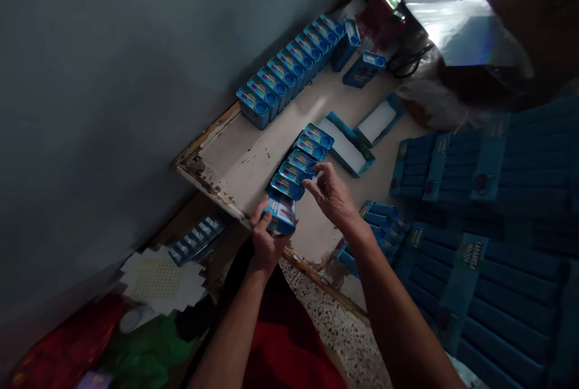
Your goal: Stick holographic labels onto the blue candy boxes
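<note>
The left hand (265,235) is wrapped around a small blue box (283,213). The box is at the near end of a short row (302,160) of boxes like it, right by the edge of the desk (235,154). The right hand (333,196) is loose, with its thumb and pointing finger apart and nothing between them. It is just beside the short row — the light is dim, so I can't tell if its fingertips touch the boxes.

To do this bit well, the left hand should hold snug but not squeeze, because the box could get a dent. It should keep the box over the desk too, since a slip near the edge could mean a fall. The right hand should be gentle — one hard bump could knock the row crooked. Small, slow pushes would be best for keeping the boxes neat. The long row (289,66) by the wall (113,45) is straight and close together, so it is a good one to copy.
</note>
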`<move>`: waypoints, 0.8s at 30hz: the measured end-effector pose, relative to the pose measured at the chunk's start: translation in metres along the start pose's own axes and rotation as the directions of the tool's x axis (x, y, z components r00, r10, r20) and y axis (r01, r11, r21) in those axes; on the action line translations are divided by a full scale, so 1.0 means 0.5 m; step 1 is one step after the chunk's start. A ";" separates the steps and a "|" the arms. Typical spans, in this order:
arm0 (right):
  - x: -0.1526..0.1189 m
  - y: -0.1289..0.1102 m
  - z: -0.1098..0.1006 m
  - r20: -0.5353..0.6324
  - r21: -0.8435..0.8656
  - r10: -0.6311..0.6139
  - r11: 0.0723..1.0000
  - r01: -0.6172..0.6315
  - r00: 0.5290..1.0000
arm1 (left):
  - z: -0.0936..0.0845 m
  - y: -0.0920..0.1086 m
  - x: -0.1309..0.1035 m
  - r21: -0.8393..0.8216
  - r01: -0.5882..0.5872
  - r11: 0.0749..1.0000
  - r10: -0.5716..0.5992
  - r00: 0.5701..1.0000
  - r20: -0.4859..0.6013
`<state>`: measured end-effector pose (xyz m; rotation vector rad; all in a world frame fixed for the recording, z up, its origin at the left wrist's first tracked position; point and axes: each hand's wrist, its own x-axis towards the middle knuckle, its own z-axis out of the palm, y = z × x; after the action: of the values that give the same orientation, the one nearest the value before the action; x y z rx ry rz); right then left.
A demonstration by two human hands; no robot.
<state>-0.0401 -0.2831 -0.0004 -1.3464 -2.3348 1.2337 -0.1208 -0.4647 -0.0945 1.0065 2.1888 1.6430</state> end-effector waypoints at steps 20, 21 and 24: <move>-0.091 -0.051 0.149 -0.186 -0.366 -0.243 0.916 0.162 0.952 | -0.065 0.007 0.156 -0.140 0.125 0.982 -0.069 0.934 0.351; -0.094 -0.037 0.152 -0.204 -0.354 -0.275 0.916 0.191 0.940 | -0.089 0.004 0.188 -0.148 0.128 0.981 -0.051 0.899 0.436; -0.120 -0.003 0.134 -0.275 -0.277 -0.418 0.897 0.345 0.866 | -0.115 0.022 0.303 -0.113 0.001 0.994 0.054 0.873 0.485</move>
<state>-0.0409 -0.3687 -0.0283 -0.9730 -2.3813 0.5957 -0.2605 -0.4102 -0.0315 1.2601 1.7371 1.3144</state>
